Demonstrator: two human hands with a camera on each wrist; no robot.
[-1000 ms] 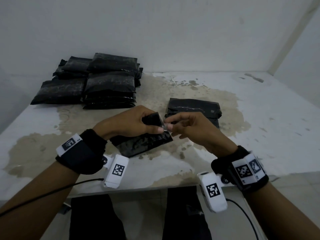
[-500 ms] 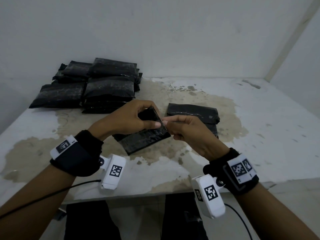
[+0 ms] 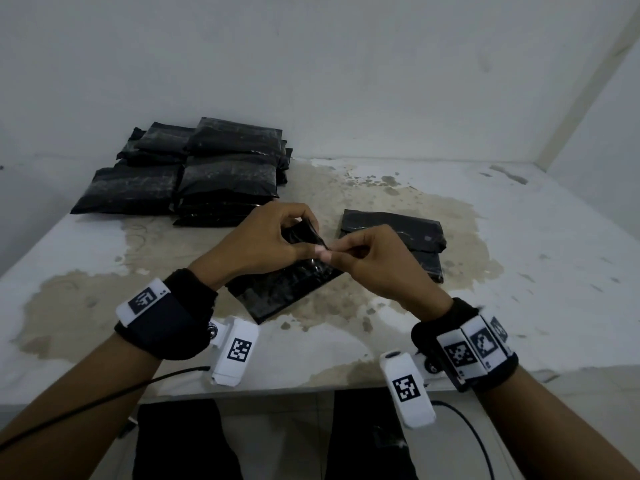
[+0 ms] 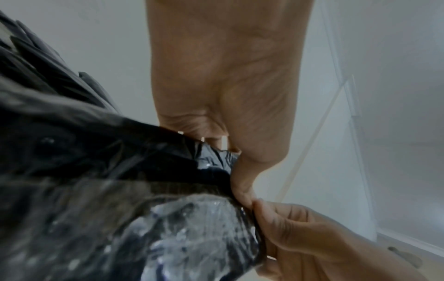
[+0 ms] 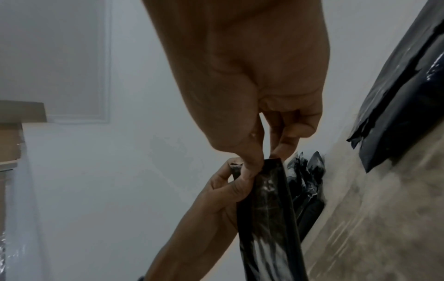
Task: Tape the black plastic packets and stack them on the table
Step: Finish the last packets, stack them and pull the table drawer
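- White walls close in a stained, pale worktop (image 3: 519, 271); the person stands at its near edge.
- At frame centre, the left hand (image 3: 256, 244) curls round the folded end of the black packet (image 3: 284, 289), thumb pressing down its top fold.
- Meeting it thumb to thumb, the right hand (image 3: 377, 265) pinches the same folded edge between thumb and forefinger; no tape can be made out.
- Compared with a second ago, the packet's far end is raised higher off the worktop and the fold is drawn tighter, so sealing looks near, not yet done.
- Just right of the hands lies another flat packet (image 3: 394, 230).
- In the upper left of the frame sits the pile of packets (image 3: 207, 171), against the wall.
- Brownish patches mark the worktop's middle.
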